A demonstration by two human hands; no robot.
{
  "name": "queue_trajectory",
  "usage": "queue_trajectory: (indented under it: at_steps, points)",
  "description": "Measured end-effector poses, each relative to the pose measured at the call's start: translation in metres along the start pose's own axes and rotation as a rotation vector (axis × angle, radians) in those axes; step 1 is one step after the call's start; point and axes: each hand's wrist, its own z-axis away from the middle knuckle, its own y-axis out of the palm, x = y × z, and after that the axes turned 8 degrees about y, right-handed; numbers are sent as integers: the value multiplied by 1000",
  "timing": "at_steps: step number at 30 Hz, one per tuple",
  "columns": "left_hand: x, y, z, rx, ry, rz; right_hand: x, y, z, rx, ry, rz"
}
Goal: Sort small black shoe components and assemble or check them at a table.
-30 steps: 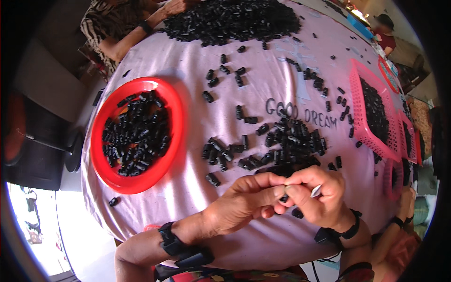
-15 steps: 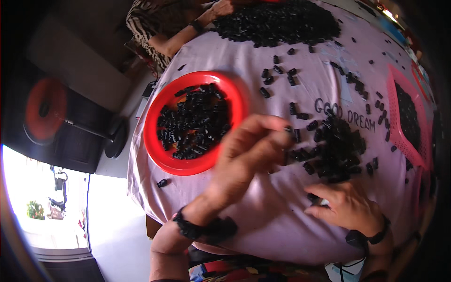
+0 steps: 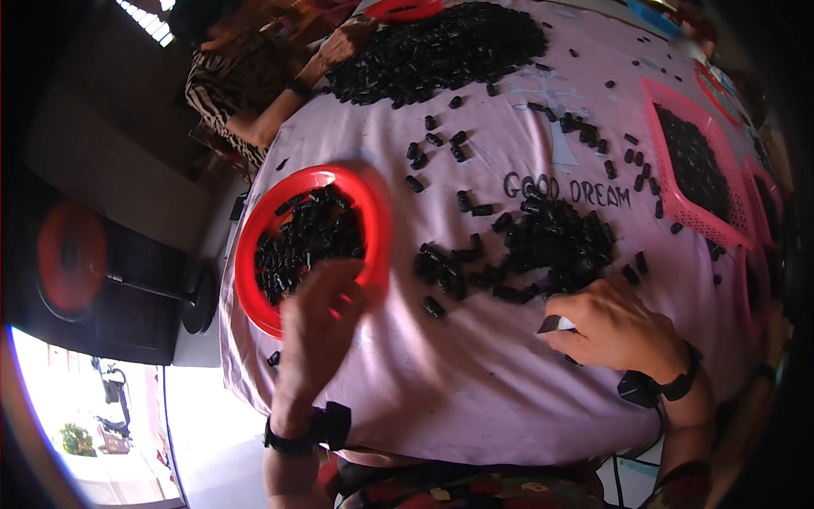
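Note:
My left hand (image 3: 318, 327) is over the near right rim of a round red basin (image 3: 246, 276), its fingers smeared by motion; whether they hold anything is unclear. Inside the basin lie many small black ribbed plastic parts (image 3: 318, 225). My right hand (image 3: 606, 322) is closed round a small blade-like tool (image 3: 555, 323), pale with a dark tip, which juts out between thumb and forefinger. Just beyond that hand a loose heap of the same black parts (image 3: 560, 246) rests on the pink cloth, with a smaller cluster (image 3: 439, 270) to its left.
Another person's arm (image 3: 263, 123) reaches toward a large black pile (image 3: 441, 51) at the far side. Pink perforated baskets (image 3: 721, 225) of black parts stand at the right. Stray parts dot the pink tablecloth (image 3: 441, 382). A fan (image 3: 72, 254) is at left.
My left hand has moved left from near the heap to the red basin. My right hand has shifted slightly up, the tool showing more. The view has turned, so the table appears shifted left.

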Motion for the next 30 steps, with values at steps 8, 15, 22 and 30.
queue_trajectory:
  at_steps: [8, 15, 22, 30]
  points:
    - [-41, 92, 2, 345, 331, -55, -16, -6, -9, -486, 52, -114]
    - [-65, 160, 28, 666, 621, -105, -19, -7, -6, -476, 85, -148]
    - [-50, 158, -2, 361, 504, 86, -31, -4, -12, -499, 98, -124]
    - [-31, 84, 31, 801, 264, -192, -20, 1, -8, -202, 26, -128]
